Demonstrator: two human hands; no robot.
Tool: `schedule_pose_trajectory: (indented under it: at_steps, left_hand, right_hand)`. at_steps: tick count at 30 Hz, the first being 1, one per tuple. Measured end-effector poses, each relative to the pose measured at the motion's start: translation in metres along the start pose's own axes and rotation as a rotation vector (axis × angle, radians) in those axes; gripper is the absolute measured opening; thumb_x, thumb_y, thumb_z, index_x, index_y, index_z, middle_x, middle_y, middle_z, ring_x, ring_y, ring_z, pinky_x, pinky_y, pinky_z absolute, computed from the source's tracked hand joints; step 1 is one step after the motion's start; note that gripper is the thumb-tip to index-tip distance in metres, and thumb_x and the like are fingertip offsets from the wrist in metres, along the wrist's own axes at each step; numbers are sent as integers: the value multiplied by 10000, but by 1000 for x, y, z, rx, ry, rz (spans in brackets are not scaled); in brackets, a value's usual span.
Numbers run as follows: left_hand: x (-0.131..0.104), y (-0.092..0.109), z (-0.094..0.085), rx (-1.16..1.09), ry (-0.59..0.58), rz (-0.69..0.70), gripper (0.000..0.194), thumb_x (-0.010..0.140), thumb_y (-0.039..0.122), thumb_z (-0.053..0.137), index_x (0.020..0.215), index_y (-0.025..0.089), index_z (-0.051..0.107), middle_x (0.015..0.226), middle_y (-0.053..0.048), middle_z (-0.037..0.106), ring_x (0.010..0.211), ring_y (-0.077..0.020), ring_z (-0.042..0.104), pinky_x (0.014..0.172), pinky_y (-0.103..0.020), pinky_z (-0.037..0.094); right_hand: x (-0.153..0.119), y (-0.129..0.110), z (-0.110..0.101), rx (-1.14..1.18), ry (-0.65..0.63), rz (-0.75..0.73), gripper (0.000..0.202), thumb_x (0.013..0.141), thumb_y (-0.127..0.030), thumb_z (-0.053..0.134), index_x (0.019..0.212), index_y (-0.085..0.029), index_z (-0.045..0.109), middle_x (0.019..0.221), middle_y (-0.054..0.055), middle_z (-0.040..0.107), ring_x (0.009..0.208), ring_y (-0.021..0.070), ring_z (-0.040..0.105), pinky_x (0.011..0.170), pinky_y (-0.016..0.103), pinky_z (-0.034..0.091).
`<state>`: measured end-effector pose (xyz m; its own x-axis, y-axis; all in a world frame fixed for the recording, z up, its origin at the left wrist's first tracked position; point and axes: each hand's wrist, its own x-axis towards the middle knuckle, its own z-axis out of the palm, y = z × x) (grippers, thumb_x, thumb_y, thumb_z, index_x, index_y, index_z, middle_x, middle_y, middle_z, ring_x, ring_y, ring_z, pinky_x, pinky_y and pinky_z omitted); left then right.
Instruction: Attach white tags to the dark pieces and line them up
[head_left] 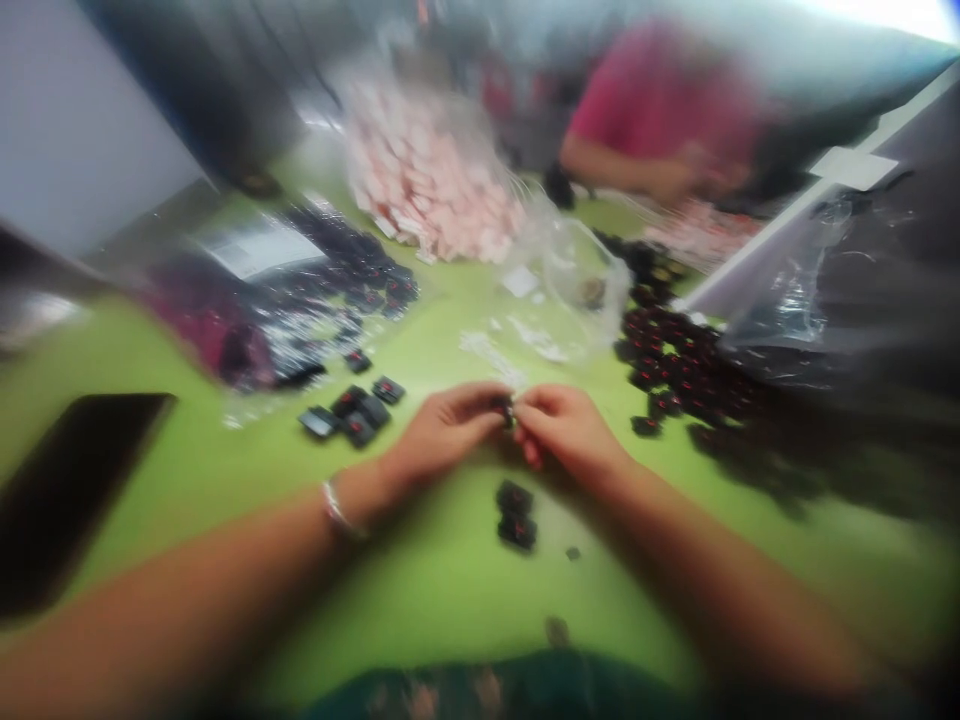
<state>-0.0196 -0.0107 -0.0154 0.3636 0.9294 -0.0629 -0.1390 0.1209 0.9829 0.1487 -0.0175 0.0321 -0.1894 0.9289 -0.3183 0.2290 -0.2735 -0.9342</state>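
Near the middle of the green table [442, 545], my left hand [450, 425] pinches a small dark part [508, 410] between thumb and fingers. My right hand [566, 428] meets it from the other side, its thumb and forefinger closed at the same part. The fingertips hide most of that part. Just below my hands lie two black pieces [516, 515] with red marks, one against the other. Several similar black pieces [356, 415] lie left of my left hand. A loose pile of black and red pieces [667, 365] spreads to the right.
Behind my hands are a clear bag of pale pink pieces [431, 180] and small white bits [484, 350]. A plastic bag of dark parts [300, 290] lies at the left, above a dark flat object [75, 490]. A person in a pink top [660, 110] works across the table.
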Motion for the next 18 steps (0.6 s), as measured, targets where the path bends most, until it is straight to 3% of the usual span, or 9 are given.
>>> schedule_pose_trajectory:
  at_steps: [4,10,16,18]
  left_hand:
    - [3,0,-2,-92,-43,-20,354,752,246,719,1090,155,667,899,-68,718,830,-186,656,834,-344,506]
    - [0,0,4,2,5,-14,331,764,240,701,1081,154,658,967,-72,711,854,-179,647,842,-339,506]
    - [0,1,7,16,110,-25,332,729,244,726,1043,148,681,942,-74,720,829,-190,648,791,-337,521]
    - [1,1,6,-33,96,-37,341,720,245,735,1043,150,679,901,-64,722,772,-176,651,759,-329,527]
  right_hand:
    - [0,0,-1,95,-35,15,216,755,-330,621,656,-172,512,467,-44,574,370,66,512,384,169,414]
    - [1,3,3,-102,45,-17,129,740,-227,552,644,-199,471,439,-68,529,333,79,488,344,178,357]
    - [9,17,10,-392,243,-328,137,706,-206,536,601,-212,448,508,-45,519,455,92,483,447,216,377]
    - [9,17,9,-328,195,-276,130,732,-239,533,633,-212,454,513,-46,531,435,93,492,430,214,382]
